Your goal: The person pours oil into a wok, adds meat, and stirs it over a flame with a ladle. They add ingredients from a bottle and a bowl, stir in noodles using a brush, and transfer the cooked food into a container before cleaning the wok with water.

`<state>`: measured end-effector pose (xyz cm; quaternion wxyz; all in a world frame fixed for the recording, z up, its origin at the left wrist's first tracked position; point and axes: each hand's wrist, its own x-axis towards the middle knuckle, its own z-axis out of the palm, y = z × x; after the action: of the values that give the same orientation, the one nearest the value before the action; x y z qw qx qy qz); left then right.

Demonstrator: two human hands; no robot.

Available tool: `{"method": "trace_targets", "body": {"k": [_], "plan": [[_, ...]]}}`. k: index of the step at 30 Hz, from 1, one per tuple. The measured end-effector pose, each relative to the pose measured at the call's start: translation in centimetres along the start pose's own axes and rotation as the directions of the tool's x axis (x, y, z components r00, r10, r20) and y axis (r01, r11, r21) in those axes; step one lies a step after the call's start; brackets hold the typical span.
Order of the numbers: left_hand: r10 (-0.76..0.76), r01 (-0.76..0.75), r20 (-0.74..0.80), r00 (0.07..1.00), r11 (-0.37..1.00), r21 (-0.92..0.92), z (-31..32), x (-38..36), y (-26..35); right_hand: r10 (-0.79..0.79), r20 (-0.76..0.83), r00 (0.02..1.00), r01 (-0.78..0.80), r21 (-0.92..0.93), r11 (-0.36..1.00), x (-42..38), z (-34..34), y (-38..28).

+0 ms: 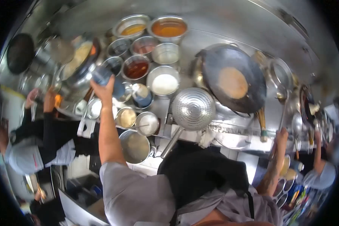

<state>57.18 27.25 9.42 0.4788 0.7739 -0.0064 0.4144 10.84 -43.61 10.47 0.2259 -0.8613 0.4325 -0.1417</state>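
My left hand (pixel 103 90) is closed around a blue bottle (pixel 101 76), which lies tilted over the seasoning pots and is blurred. Close to it are a pot of dark red sauce (pixel 136 70), a pot of white contents (pixel 164 83) and a second blue container (pixel 142 95). At the right, my right hand (pixel 281 136) grips the long handle of a ladle (pixel 282 92), whose bowl rests beside the wok. The black wok (pixel 254 81) sits tilted on the range, with a tan patch of liquid (pixel 232 83) at its bottom. A perforated strainer (pixel 194 108) lies in front, between my hands.
Two bowls of orange liquid (pixel 168 28) stand at the back. A large pot (pixel 135 147) is at the front left. A bamboo brush (pixel 262 122) lies right of the wok's rim, near a round sieve (pixel 281 73). Co-workers (pixel 37 154) work at both sides, near another wok (pixel 79 60).
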Motion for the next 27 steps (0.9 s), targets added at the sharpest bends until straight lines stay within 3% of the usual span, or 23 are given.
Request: {"method": "trace_targets", "body": {"k": [1, 2, 3, 4, 5, 6, 7, 8, 9, 10, 12, 14, 16, 17, 18, 20, 22, 23, 24, 25, 26, 27], "plan": [[0.024, -0.016, -0.045, 0.999, 0.982, 0.187, 0.7, -0.3, -2.0, -0.190, -0.164, 0.968, 0.187, -0.032, 0.982, 0.6, 0.7, 3.0], [-0.005, -0.002, 0.028, 1.000, 0.966, 0.258, 1.2, -0.5, -4.9, -0.369, -0.314, 0.875, 0.349, -0.120, 0.929, 1.4, 1.8, 7.1], [-0.010, 0.008, 0.008, 1.000, 0.974, 0.228, 1.8, -1.5, -4.9, 0.004, -0.261, 0.965, 0.034, 0.141, 0.989, 1.4, 2.1, 8.2], [-0.068, 0.058, 0.076, 0.995, 0.991, 0.123, 2.0, -2.0, -5.0, 0.123, -0.116, 0.986, -0.089, 0.260, 0.961, -1.8, -0.4, 0.3], [-0.074, 0.077, 0.110, 0.991, 0.997, -0.020, 2.5, -3.0, -3.2, 0.165, 0.104, 0.981, -0.195, 0.516, 0.834, -1.9, -0.8, -0.3], [-0.091, 0.108, 0.104, 0.990, 0.980, -0.169, 3.4, -3.9, -4.7, 0.184, 0.147, 0.972, -0.235, 0.620, 0.748, -3.1, -1.2, -3.3], [-0.181, 0.189, 0.144, 0.973, 0.981, -0.041, 3.1, -4.8, -3.2, 0.169, 0.229, 0.959, -0.284, 0.728, 0.625, -3.8, -1.7, -6.0], [-0.205, 0.211, 0.200, 0.958, 0.977, -0.009, 3.4, -5.5, -5.0, 0.153, 0.305, 0.940, -0.335, 0.737, 0.587, -4.0, -1.8, -7.4], [-0.170, 0.157, 0.207, 0.963, 0.984, 0.079, 3.7, -6.5, -6.5, 0.216, 0.326, 0.921, -0.390, 0.792, 0.469, -3.9, -0.8, -7.9], [-0.133, 0.098, 0.209, 0.969, 0.981, 0.168, 3.7, -7.3, -7.1, 0.099, 0.460, 0.882, -0.454, 0.776, 0.439, -3.7, -0.6, -8.8], [-0.116, 0.097, 0.221, 0.968, 0.991, 0.095, 4.0, -8.2, -7.9, 0.199, 0.419, 0.886, -0.458, 0.717, 0.526, -3.7, 1.3, -11.8], [-0.101, 0.097, 0.238, 0.966, 0.995, 0.030, 3.4, -8.9, -9.0, 0.030, 0.447, 0.894, -0.309, 0.569, 0.762, -1.9, 5.1, -11.7], [-0.148, 0.183, 0.346, 0.926, 0.981, -0.069, 3.5, -8.5, -11.5, -0.041, 0.475, 0.879, -0.253, 0.538, 0.804, -0.6, 9.4, -11.3], [-0.215, 0.268, 0.425, 0.880, 0.961, -0.070, 2.9, -8.3, -11.4, -0.028, 0.546, 0.838, -0.323, 0.536, 0.780, -1.0, 9.7, -12.4], [-0.135, 0.197, 0.475, 0.869, 0.977, -0.081, 1.7, -8.5, -9.8, -0.027, 0.615, 0.788, -0.389, 0.531, 0.753, -1.5, 9.1, -13.6], [-0.218, 0.087, 0.387, 0.896, 0.940, 0.329, -0.7, -8.2, -14.0, -0.101, 0.675, 0.731, -0.426, 0.567, 0.705, -1.9, 5.9, -13.9], [-0.267, 0.193, 0.241, 0.933, 0.937, 0.292, -2.6, -11.2, -2.4, -0.076, 0.757, 0.649, -0.471, 0.478, 0.741, -0.8, 3.7, -10.9], [-0.210, 0.006, 0.323, 0.923, 0.846, 0.533, -2.7, -13.1, 3.3, -0.090, 0.734, 0.674, -0.415, 0.476, 0.775, -0.4, 3.2, -10.0], [-0.075, -0.054, 0.361, 0.930, 0.941, 0.335, -1.2, -16.9, 7.7, -0.115, 0.745, 0.657, -0.405, 0.478, 0.780, 0.4, 4.5, -9.2], [-0.134, 0.291, 0.572, 0.809, 0.937, -0.192, 0.6, -21.3, 9.5, -0.157, 0.646, 0.747, -0.224, 0.468, 0.855, 1.1, 6.5, -7.8], [0.055, 0.088, 0.662, 0.747, 0.980, -0.181, 3.2, -25.2, 16.6, -0.219, 0.532, 0.818, -0.038, 0.430, 0.902, 1.4, 7.5, -6.9], [0.009, 0.056, 0.759, 0.651, 0.997, -0.060, 6.3, -31.0, 17.7, -0.225, 0.513, 0.829, -0.085, 0.512, 0.855, 0.8, 7.6, -8.5]]}}
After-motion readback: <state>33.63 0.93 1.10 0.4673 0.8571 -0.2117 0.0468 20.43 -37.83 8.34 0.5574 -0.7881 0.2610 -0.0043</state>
